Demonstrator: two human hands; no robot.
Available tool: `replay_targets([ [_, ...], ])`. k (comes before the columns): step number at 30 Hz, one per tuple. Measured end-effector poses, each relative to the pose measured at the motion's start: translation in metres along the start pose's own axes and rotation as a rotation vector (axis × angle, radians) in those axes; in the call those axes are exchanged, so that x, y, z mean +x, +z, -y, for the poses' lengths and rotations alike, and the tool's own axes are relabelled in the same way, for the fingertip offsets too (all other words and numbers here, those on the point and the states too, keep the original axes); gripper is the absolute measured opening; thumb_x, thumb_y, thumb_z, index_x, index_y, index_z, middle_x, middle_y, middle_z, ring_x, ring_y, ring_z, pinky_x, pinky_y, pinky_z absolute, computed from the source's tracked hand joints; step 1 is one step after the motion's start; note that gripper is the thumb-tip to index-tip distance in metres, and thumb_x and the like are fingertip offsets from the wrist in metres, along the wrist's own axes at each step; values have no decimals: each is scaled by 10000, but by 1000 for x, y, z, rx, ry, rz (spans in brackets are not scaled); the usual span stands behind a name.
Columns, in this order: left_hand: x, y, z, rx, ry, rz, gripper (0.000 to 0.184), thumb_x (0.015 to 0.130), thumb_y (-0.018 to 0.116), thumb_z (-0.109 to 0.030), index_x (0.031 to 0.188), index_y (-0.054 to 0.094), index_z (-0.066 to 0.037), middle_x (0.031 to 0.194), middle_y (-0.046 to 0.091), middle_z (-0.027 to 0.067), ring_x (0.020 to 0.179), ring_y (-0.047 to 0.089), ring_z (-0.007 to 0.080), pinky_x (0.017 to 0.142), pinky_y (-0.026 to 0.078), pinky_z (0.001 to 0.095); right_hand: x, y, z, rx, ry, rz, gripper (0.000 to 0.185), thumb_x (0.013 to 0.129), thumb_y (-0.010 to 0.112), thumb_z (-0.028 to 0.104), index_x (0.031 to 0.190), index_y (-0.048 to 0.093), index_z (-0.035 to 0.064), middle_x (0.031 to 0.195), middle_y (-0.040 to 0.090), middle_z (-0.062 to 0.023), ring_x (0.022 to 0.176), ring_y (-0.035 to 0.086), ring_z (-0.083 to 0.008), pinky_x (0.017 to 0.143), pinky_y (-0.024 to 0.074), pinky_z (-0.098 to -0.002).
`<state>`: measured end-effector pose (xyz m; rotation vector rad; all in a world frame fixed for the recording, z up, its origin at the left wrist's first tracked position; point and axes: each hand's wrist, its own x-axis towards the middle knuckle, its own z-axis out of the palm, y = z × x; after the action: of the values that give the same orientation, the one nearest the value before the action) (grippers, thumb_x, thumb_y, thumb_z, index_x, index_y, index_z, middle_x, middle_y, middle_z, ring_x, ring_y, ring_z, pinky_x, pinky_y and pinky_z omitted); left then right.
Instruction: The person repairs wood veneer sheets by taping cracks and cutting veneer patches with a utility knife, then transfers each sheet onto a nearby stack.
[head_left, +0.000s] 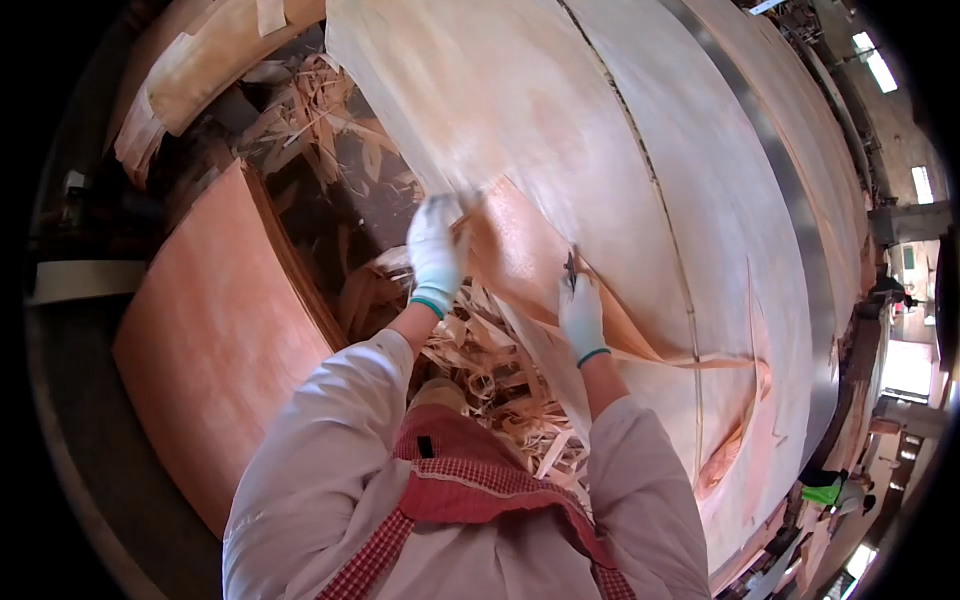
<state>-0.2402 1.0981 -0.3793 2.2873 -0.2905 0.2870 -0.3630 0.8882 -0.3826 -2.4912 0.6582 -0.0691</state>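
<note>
My left hand [437,250], in a white glove with a teal cuff, is blurred at the fingers. It is closed at the left edge of an orange-tan piece of wood veneer [515,240], which lies partly raised over a large pale veneer sheet [520,110]. To its right, my right hand [581,318], gloved the same way, is closed around a small dark knife-like tool [571,268]. The tool's tip points away from me beside the piece's right edge; its exact kind is too small to tell. A narrow torn strip [700,361] trails rightward across the sheet.
Left of me stands a stack of reddish veneer sheets [220,330]. Veneer scraps [490,370] litter the floor between stack and sheet. A dark seam [640,140] and a grey metal band [790,190] cross the work surface. Another person [845,493] is far off at right.
</note>
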Motion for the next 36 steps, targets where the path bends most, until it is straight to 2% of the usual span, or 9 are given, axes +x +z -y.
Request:
replay_targets([
  [3, 21, 45, 4, -46, 508, 120, 324, 782, 586, -101, 1103, 581, -55, 1182, 565, 152, 1133, 513, 350, 986, 404, 424, 3, 3, -2, -193, -112, -43, 341, 960, 467, 351, 906, 519, 19, 852, 594, -231, 843, 604, -439, 708, 480, -501],
  [4, 19, 63, 8, -75, 529, 156, 265, 804, 543, -58, 1066, 582, -53, 1175, 563, 147, 1116, 525, 333, 975, 419, 409, 3, -1, 9, -313, -87, -12, 321, 959, 457, 338, 909, 522, 27, 830, 609, -210, 794, 617, -424, 690, 493, -503],
  [9, 18, 85, 17, -275, 310, 211, 307, 822, 530, -55, 1126, 568, -52, 1214, 552, 146, 1140, 520, 315, 973, 428, 371, 24, 20, 66, -582, -111, 187, 193, 928, 436, 246, 904, 514, 71, 707, 666, -126, 601, 658, -348, 566, 519, -499],
  [14, 22, 83, 11, -367, 192, 208, 379, 843, 516, -34, 1221, 539, -56, 1247, 542, 142, 1151, 512, 326, 986, 419, 392, 59, 69, 88, -485, -42, 162, 174, 912, 428, 213, 942, 506, 60, 721, 671, -167, 661, 671, -356, 591, 520, -503],
  [20, 18, 85, 7, -161, 296, 225, 475, 809, 643, -207, 1241, 519, -52, 1311, 504, 136, 1201, 465, 337, 1023, 383, 400, 11, 41, 53, -553, 52, 232, 178, 915, 456, 252, 992, 501, 98, 745, 677, -145, 680, 673, -350, 591, 523, -492],
  [23, 18, 84, 7, -155, 293, 241, 518, 794, 670, -277, 1237, 521, -53, 1329, 489, 130, 1215, 450, 337, 1021, 379, 418, 21, -3, 15, -643, -200, 395, 188, 917, 474, 286, 996, 507, 118, 740, 674, -134, 673, 675, -332, 551, 517, -480],
  [27, 17, 86, 10, -133, 283, 262, 546, 782, 679, -290, 1246, 513, -55, 1337, 484, 129, 1215, 452, 340, 1025, 375, 419, 18, -79, -55, -870, -147, 496, 190, 921, 499, 318, 974, 518, 136, 729, 666, -132, 656, 668, -321, 545, 509, -471],
  [30, 23, 83, 5, -132, 276, 284, 586, 769, 688, -296, 1268, 493, -57, 1347, 474, 129, 1219, 448, 343, 1031, 371, 421, 17, -77, -58, -656, -276, 325, 183, 926, 499, 316, 968, 524, 140, 727, 663, -125, 638, 659, -319, 554, 511, -467],
  [36, 24, 79, -2, -112, 193, 354, 707, 703, 713, -168, 1336, 417, -63, 1367, 444, 121, 1269, 407, 320, 1074, 333, 402, 99, 21, 65, -801, -652, 114, 80, 861, 528, 183, 926, 564, 154, 703, 635, -32, 628, 660, -242, 511, 515, -421],
])
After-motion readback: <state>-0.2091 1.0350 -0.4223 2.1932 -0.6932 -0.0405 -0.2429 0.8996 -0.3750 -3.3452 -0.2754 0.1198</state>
